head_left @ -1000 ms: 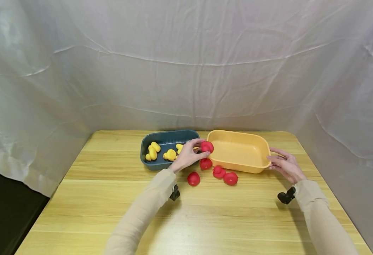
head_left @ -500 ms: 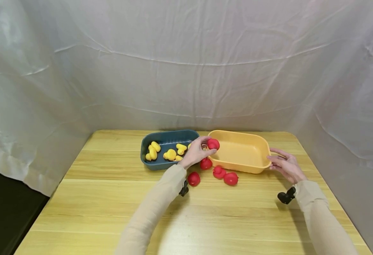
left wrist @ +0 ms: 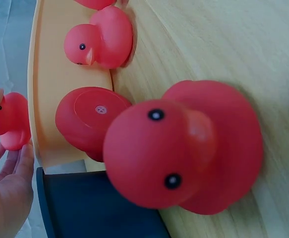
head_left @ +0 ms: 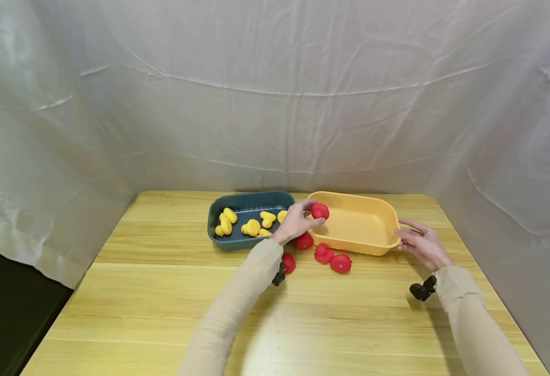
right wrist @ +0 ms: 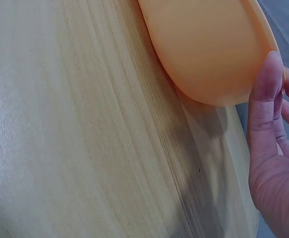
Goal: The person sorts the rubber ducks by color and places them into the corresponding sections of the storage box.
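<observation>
My left hand (head_left: 296, 222) pinches a red rubber duck (head_left: 320, 211) between thumb and fingers, over the left end of the orange tray (head_left: 359, 222). In the left wrist view this duck (left wrist: 15, 116) shows at the tray's rim with its eye visible. At the tray's right end, my right hand (head_left: 421, 245) grips the rim, thumb inside and fingers outside, as the right wrist view shows with the thumb (right wrist: 265, 94). Several more red ducks lie on the table before the trays, among them one duck (head_left: 341, 263) at the right and an upside-down duck (left wrist: 87, 116).
A dark blue tray (head_left: 228, 246) stands just left of the orange one, holding several yellow rubber ducks (head_left: 251, 227). Both sit near the back of the wooden table (head_left: 331, 324). A pale curtain (head_left: 275, 104) hangs behind and along the sides.
My left hand has carried the red duck rightward, from beside the orange tray's left rim to over its left end. The right hand has stayed on the rim.
</observation>
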The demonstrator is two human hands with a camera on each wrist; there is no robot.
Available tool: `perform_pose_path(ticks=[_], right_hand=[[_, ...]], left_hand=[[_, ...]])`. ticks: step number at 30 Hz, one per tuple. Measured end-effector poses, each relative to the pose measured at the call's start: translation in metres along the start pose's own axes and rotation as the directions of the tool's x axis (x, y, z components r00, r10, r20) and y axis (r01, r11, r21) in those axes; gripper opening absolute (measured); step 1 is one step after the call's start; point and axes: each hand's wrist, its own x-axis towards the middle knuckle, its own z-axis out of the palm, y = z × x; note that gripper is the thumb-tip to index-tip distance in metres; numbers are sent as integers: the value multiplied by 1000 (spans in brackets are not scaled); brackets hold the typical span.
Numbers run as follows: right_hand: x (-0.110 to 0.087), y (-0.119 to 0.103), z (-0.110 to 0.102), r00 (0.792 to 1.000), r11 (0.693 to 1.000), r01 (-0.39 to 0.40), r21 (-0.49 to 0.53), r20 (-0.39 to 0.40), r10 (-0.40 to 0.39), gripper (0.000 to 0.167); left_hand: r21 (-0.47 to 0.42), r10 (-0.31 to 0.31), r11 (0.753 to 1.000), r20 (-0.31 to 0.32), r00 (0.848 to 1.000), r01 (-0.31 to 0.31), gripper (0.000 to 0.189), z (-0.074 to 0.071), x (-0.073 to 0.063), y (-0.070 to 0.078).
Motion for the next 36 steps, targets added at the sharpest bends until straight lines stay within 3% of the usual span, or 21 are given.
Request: perform_pose_path(ticks=[9, 16, 36], right_hand=[[0, 1, 0, 1000, 1000, 0, 8, 5, 0, 34], [1, 1, 0, 1000, 1000, -4, 7, 2, 4, 33], [1, 2, -2, 1000, 999, 0, 34, 6, 0, 32]], left_hand=[[-30, 8, 1000, 13, 1000, -8, 64, -1, 0, 0], [-57, 6, 998, 17, 1000, -5, 67, -11, -6, 2], [-42, 100, 994, 55, 993, -97, 59, -35, -49, -9]])
